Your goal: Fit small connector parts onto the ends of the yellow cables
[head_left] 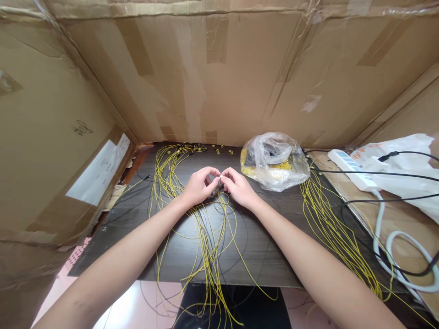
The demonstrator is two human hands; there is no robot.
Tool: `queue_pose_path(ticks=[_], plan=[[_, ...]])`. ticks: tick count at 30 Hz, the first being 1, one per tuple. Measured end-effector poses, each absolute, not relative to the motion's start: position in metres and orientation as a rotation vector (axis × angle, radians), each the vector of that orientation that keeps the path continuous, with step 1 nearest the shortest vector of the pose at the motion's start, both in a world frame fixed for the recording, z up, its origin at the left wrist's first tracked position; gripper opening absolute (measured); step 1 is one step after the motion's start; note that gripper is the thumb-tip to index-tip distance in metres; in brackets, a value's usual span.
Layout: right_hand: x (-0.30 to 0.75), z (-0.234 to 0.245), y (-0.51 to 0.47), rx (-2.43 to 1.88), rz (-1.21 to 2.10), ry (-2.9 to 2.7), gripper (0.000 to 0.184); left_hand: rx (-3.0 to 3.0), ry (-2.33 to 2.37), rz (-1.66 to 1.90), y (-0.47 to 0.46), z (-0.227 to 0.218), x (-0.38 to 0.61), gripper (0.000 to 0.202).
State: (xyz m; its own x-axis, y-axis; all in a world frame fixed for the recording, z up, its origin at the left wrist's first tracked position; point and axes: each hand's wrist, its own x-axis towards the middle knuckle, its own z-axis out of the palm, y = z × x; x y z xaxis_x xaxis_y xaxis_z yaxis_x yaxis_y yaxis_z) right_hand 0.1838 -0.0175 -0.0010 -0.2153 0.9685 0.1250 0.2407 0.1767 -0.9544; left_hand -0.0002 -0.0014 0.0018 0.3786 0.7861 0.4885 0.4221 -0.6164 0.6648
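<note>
My left hand (pixel 199 186) and my right hand (pixel 238 187) meet over the middle of the dark table (pixel 274 256). Both pinch a tiny white connector piece (pixel 220 177) between their fingertips, fingers closed. Thin yellow wires (pixel 209 246) run from under my hands toward the table's near edge and hang over it. What exactly each hand grips besides the small piece is too small to tell.
A clear plastic bag (pixel 274 160) with yellow parts lies right of my hands. More yellow wires (pixel 329 219) trail at the right, others at the back left (pixel 168 173). A white power strip (pixel 350 167) with black and white cables sits far right. Cardboard walls (pixel 219 73) enclose the table.
</note>
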Motion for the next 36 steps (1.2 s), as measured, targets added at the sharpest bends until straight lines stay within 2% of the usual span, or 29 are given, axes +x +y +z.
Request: queue_pose_path(ticks=[5,14,17,22,25,33,36], plan=[[0.1841,0.0002,-0.0176,-1.187,1.095,-1.634,0.019,2.236,1.023,1.146,-0.0014,0.001,-0.0008,0.012],[0.1836,0.003,-0.0182,-1.165,1.054,-1.717,0.039,2.285,0.991,1.172,-0.0028,0.0003,-0.001,0.013],[0.183,0.0014,-0.018,-1.176,1.041,-1.706,0.036,2.27,1.021,1.166,-0.0024,-0.0001,-0.0007,0.013],[0.1829,-0.0024,-0.0177,-1.186,1.06,-1.64,0.019,2.253,1.05,1.155,-0.0023,0.0016,-0.0001,0.012],[0.1835,-0.003,-0.0175,-1.19,1.043,-1.654,0.017,2.252,1.032,1.145,-0.0023,0.0021,-0.0001,0.012],[0.1845,0.0003,-0.0178,-1.169,1.045,-1.712,0.034,2.263,0.992,1.139,-0.0021,-0.001,-0.0007,0.014],[0.1841,0.0003,-0.0177,-1.172,1.05,-1.7,0.034,2.268,0.998,1.13,-0.0024,-0.0005,-0.0006,0.014]])
